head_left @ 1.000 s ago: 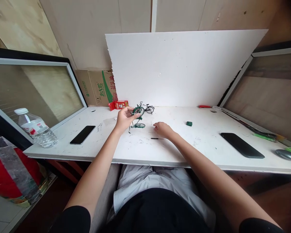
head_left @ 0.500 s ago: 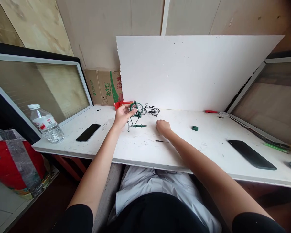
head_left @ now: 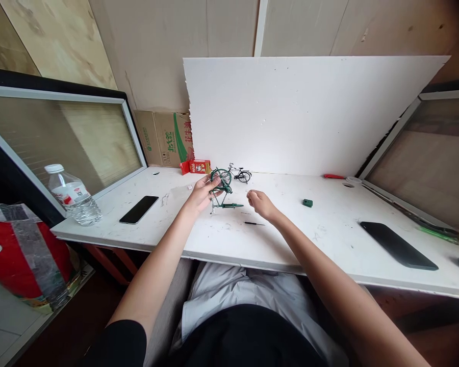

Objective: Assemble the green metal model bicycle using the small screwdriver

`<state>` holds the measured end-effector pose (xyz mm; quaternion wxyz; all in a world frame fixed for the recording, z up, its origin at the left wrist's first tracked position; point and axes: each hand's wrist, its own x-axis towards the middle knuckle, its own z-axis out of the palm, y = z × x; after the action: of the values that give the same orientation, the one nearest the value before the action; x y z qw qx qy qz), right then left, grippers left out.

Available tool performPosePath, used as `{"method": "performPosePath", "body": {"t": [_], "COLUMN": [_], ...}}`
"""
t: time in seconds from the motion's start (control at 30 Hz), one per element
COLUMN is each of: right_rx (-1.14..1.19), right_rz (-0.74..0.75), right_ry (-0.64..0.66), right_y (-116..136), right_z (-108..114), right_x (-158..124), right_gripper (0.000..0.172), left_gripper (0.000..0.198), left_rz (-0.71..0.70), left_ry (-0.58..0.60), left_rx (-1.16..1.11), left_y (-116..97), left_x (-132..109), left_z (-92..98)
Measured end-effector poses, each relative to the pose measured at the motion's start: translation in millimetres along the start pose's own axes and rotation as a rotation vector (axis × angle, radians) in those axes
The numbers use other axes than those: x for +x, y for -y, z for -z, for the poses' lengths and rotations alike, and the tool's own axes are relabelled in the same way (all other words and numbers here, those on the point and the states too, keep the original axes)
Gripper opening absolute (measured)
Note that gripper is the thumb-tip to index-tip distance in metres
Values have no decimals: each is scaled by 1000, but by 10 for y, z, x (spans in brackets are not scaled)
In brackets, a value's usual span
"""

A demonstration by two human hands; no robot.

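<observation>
My left hand [head_left: 202, 195] grips a green model bicycle [head_left: 222, 189] by its wheels, the thumb lying across them. The bicycle is tipped with its wheels up and the frame and handlebar hanging below. To the right, my right hand [head_left: 260, 203] is closed in a pinch just above the table. Whatever its fingertips hold is too small to name. A small dark screwdriver [head_left: 254, 223] lies in front of the right hand. Behind the hands stands a black model bicycle [head_left: 241, 175], upright. A small green block-like piece [head_left: 307, 203] rests to the right.
On the white table [head_left: 222, 239] lie a phone [head_left: 139, 209] at left and a dark phone [head_left: 398, 244] at right. A water bottle [head_left: 73, 196] stands at the left edge. A red box [head_left: 199, 166], a cardboard box [head_left: 164, 137] and a white board [head_left: 306, 112] are at the back.
My left hand has brought the green bicycle to the right and slightly nearer me. My right hand has turned a little and stays pinched, now raised slightly with the bicycle closer to it.
</observation>
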<state>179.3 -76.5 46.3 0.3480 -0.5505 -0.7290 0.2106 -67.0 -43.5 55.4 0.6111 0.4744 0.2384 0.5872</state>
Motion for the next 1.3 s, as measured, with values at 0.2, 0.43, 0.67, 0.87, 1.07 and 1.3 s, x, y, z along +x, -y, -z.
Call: {"method": "performPosePath", "body": {"t": [0.2, 0.43, 0.67, 0.87, 1.07, 1.3], "right_rx": [341, 389, 442, 460, 481, 400], "right_rz": [102, 129, 122, 173, 175, 208], "right_ry": [10, -153, -155, -151, -128, -160], "right_y": [162, 132, 192, 217, 233, 256], "right_z": [130, 309, 426, 391, 435, 493], "right_x": [-330, -384, -431, -448, -469, -501], "right_gripper": [33, 49, 48, 47, 46, 39], "left_gripper": [46, 47, 43, 39, 36, 39], "left_rz": [33, 69, 168, 208, 131, 85], "left_ry": [82, 76, 88, 77, 118, 162], "left_rx": [-31, 47, 124, 110, 149, 177], "left_y": [103, 178, 142, 90, 101, 150], "left_x": [-71, -129, -254, -344, -378, -386], "left_z": [-185, -362, -576, -714, -755, -788]}}
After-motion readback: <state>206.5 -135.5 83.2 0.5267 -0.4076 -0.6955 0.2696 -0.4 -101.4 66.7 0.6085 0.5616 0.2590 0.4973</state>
